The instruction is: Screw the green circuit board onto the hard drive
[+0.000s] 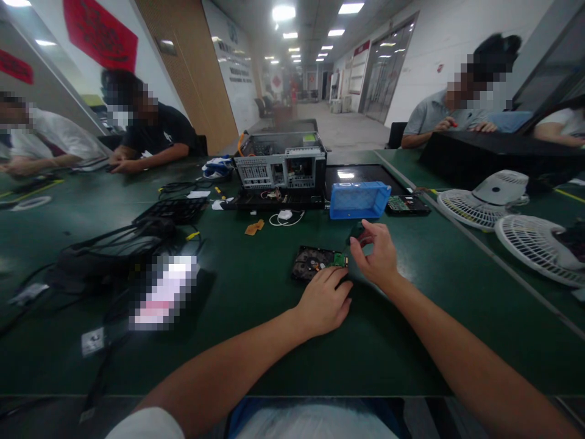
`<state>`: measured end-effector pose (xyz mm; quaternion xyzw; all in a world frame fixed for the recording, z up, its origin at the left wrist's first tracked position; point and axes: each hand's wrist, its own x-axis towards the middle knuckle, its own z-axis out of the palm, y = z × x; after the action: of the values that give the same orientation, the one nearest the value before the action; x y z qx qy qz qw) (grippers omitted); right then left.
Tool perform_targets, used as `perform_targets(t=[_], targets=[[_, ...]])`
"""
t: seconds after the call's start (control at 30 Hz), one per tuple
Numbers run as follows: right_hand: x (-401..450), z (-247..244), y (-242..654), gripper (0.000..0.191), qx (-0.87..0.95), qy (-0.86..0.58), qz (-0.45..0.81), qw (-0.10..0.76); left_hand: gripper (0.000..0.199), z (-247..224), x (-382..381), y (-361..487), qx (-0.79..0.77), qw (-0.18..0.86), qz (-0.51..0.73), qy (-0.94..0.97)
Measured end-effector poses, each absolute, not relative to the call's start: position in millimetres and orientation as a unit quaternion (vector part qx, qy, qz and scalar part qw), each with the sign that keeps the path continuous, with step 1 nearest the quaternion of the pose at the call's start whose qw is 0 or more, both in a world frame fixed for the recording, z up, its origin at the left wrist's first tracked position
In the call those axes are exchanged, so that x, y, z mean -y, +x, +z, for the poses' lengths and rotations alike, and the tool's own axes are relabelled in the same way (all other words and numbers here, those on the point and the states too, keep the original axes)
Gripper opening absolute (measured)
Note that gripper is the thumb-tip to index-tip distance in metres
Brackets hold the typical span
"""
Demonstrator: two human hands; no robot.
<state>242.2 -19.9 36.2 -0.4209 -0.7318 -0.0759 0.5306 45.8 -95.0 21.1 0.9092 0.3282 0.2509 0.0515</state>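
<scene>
A hard drive (305, 266) lies flat on the green table, its dark underside up and a small green circuit board (339, 260) at its right end. My left hand (325, 300) is closed over the drive's near right edge, fingertips by the board. In my right hand (375, 251), thumb and fingers are pinched around a screwdriver (354, 233) with a dark handle. Its thin shaft slants down towards the board; whether the tip touches a screw is too small to tell.
Beyond the drive stand a blue plastic bin (359, 201) and an opened computer case (281, 167). A circuit-board device (408, 205) and white fan parts (475, 204) are at right. Black cables (109, 253) and a lit, blurred-out screen (167, 292) lie left. Several people sit around.
</scene>
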Motion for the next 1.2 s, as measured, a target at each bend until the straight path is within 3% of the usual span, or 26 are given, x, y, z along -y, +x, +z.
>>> perform_targets(t=[0.4, 0.87, 1.2], targets=[[15, 36, 242, 0.052, 0.718, -0.4, -0.074, 0.565, 0.034, 21, 96, 45, -0.328, 0.054, 0.247, 0.91], [18, 46, 250, 0.03, 0.708, -0.415, -0.148, 0.553, 0.033, 20, 95, 46, -0.326, 0.043, 0.25, 0.911], [19, 46, 249, 0.033, 0.715, -0.404, -0.163, 0.547, 0.033, 20, 95, 45, -0.324, 0.046, 0.251, 0.911]])
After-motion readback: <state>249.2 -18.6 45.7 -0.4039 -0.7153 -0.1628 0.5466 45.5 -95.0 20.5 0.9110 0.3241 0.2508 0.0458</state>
